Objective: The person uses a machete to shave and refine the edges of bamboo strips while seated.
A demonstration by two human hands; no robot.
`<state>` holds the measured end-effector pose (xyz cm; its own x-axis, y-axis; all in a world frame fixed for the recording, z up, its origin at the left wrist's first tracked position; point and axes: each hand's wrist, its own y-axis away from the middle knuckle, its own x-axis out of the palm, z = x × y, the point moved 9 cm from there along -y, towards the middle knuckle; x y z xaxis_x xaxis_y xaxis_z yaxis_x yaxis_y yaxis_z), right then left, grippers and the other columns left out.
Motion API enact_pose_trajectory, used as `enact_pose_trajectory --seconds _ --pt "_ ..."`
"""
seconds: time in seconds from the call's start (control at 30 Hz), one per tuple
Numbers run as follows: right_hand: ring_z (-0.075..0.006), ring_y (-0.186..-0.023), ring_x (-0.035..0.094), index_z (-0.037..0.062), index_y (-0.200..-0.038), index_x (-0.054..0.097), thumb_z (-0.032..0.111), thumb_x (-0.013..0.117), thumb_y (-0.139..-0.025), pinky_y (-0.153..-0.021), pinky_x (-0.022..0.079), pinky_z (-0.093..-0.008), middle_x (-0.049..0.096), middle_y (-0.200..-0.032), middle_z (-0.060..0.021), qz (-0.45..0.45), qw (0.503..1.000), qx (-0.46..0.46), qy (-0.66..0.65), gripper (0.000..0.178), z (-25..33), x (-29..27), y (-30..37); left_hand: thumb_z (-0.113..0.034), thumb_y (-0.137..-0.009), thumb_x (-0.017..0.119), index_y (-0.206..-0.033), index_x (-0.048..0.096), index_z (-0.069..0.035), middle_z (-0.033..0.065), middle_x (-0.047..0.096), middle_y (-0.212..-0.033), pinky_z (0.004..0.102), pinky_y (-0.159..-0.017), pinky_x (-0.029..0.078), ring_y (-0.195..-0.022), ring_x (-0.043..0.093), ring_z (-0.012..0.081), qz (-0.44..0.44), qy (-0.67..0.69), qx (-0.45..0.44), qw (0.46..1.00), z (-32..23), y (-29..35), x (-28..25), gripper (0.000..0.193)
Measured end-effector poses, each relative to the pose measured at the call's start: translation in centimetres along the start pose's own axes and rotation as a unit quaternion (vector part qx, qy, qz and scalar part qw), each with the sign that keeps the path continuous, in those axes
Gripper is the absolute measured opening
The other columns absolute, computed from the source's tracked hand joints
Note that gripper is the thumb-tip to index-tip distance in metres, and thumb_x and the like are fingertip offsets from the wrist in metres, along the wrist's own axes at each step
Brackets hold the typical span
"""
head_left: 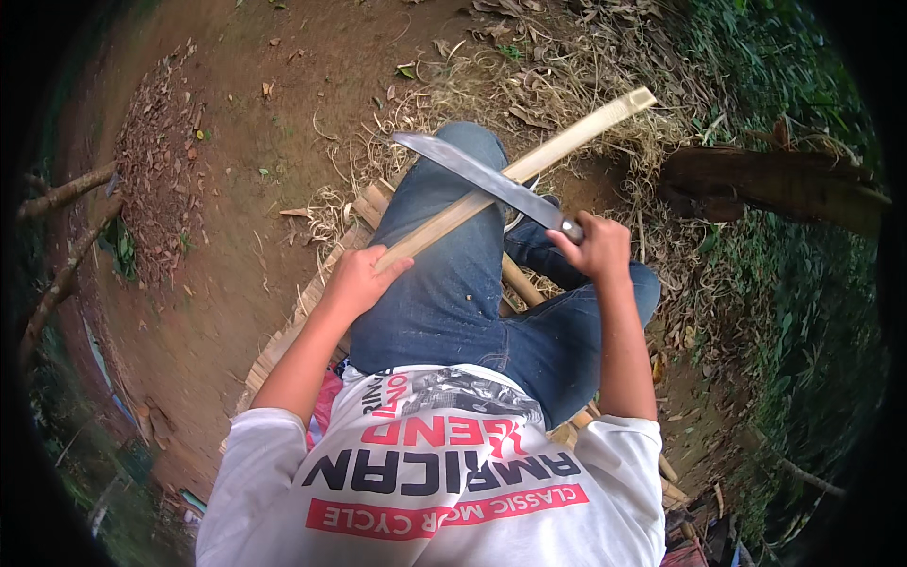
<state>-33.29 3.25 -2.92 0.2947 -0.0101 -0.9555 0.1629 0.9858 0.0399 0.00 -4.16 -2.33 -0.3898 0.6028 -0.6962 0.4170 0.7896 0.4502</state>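
My left hand [363, 280] is closed round the near end of a long pale bamboo strip [576, 135]. The strip slants up to the right across my jeans-clad thigh, its far end out over the ground. In my right hand [597, 248] is the handle of a machete [463, 170], fingers wrapped round it. Its broad grey blade points up and left and lies across the strip about midway, over my knee. Whether the edge bites into the strip cannot be made out.
I sit on a bench of bamboo slats [293, 317]. Curled shavings [444, 94] litter the ground ahead and to the right. A thick brown log [746, 184] lies at the right, beside green plants [803, 85]. Thin branches [71, 194] stand at the far left.
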Motion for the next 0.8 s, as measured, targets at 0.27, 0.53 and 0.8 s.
enact_pose_trajectory --seconds 0.27,0.53,0.8 --pt "-0.0334 -0.050 0.058 0.0079 -0.058 0.051 0.068 0.065 -0.072 -0.050 0.046 -0.0406 0.051 -0.048 -0.0126 -0.049 0.998 -0.021 0.026 0.063 -2.9 -0.9 2.3 -0.051 -0.082 0.069 -0.072 0.061 0.003 0.0257 0.059 -0.064 0.0451 -0.060 0.048 -0.066 0.062 0.0420 0.021 0.006 -0.010 1.000 -0.9 -0.1 -0.3 0.056" --pt "-0.0372 -0.056 0.060 0.0046 -0.067 0.061 0.056 0.067 -0.077 -0.053 0.047 -0.0437 0.057 -0.055 -0.0165 -0.007 0.997 0.077 -0.031 0.053 0.0 -1.7 2.0 -0.051 -0.081 0.069 -0.076 0.066 0.000 0.0243 0.062 -0.068 0.0454 -0.062 0.049 -0.068 0.062 0.0419 0.012 0.036 -0.003 0.999 -0.2 -0.5 0.0 0.051" --pt "-0.0335 -0.055 0.065 0.0072 -0.067 0.065 0.067 0.062 -0.076 -0.055 0.053 -0.0431 0.062 -0.057 -0.0144 0.019 0.999 -0.021 -0.031 0.060 8.7 0.1 0.7 -0.049 -0.083 0.069 -0.072 0.064 0.003 0.0257 0.061 -0.068 0.0466 -0.063 0.049 -0.069 0.062 0.0429 -0.008 0.024 0.035 0.999 -0.2 -0.1 -0.5 0.054"
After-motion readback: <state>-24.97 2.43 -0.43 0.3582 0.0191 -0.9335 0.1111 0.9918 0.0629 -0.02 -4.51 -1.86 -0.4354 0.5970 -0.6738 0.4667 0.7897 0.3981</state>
